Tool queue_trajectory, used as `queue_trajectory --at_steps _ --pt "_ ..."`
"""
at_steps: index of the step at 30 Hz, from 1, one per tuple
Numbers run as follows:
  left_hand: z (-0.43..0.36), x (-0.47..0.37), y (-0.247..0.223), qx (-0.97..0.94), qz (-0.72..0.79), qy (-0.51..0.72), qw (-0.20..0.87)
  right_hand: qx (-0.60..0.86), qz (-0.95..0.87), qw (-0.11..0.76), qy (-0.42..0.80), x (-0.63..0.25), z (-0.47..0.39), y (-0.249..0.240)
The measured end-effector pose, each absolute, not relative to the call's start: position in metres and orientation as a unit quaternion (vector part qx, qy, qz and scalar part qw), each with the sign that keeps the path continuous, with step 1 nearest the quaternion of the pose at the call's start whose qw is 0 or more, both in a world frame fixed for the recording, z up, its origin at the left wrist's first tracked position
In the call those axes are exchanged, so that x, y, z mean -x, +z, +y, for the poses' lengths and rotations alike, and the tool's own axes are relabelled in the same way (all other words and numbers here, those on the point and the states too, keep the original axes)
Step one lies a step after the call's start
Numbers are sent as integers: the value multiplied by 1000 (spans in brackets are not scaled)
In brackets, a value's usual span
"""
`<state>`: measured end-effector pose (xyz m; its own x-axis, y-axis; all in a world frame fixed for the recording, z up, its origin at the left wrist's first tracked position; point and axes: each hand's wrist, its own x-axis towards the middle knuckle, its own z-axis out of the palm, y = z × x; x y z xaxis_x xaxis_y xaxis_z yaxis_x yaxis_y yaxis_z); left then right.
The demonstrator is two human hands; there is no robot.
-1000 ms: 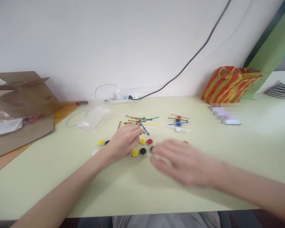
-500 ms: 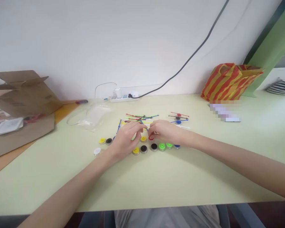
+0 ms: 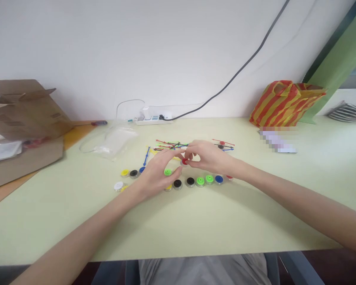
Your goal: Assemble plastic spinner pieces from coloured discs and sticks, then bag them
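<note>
Pinched between the thumb and finger of my right hand is a small round piece with a red top, lifted above the table. My left hand faces it from the other side, thumb and forefinger apart; the forefinger tip is close to the piece, and whether it touches cannot be made out. Around and below the hands lie similar round pieces with clear bases, including a black one, a light green one, a blue one and a white one. Behind the hands is a pile of thin coloured arrows.
A few more arrows lie at the right. Further back are a clear plastic bag and a power strip. An open cardboard box stands left; a striped bag stands at the back right.
My right hand has raised the red-topped piece from the row and moved it slightly back and left. My left thumb and forefinger have spread apart.
</note>
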<state>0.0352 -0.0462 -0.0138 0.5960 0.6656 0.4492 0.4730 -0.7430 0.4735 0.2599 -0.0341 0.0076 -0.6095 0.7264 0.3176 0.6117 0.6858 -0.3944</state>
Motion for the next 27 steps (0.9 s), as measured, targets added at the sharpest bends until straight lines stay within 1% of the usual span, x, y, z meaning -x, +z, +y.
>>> queue_trajectory --at_steps 6,9,13,16,18,21,24,27 --pt "-42 -34 -19 -845 368 341 182 372 -848 342 162 -252 -37 5" --pt "-42 -35 -21 -822 387 362 211 364 -834 382 164 -247 -41 2" --pt "-44 -38 -17 -797 397 385 245 358 -830 393 168 -242 -47 3" --pt "-44 -38 -14 -786 407 405 232 363 -825 388 192 -246 -42 5" --pt "-42 -36 -12 -775 422 418 214 385 -819 375 200 -252 -32 3" --pt "-35 -31 -12 -757 436 435 219 434 -820 318 195 -258 -13 -4" --pt "-29 -28 -13 -731 425 449 289 474 -827 251 170 -253 2 -12" --pt "-28 -29 -13 -694 414 456 374 519 -831 166 109 -236 7 -16"
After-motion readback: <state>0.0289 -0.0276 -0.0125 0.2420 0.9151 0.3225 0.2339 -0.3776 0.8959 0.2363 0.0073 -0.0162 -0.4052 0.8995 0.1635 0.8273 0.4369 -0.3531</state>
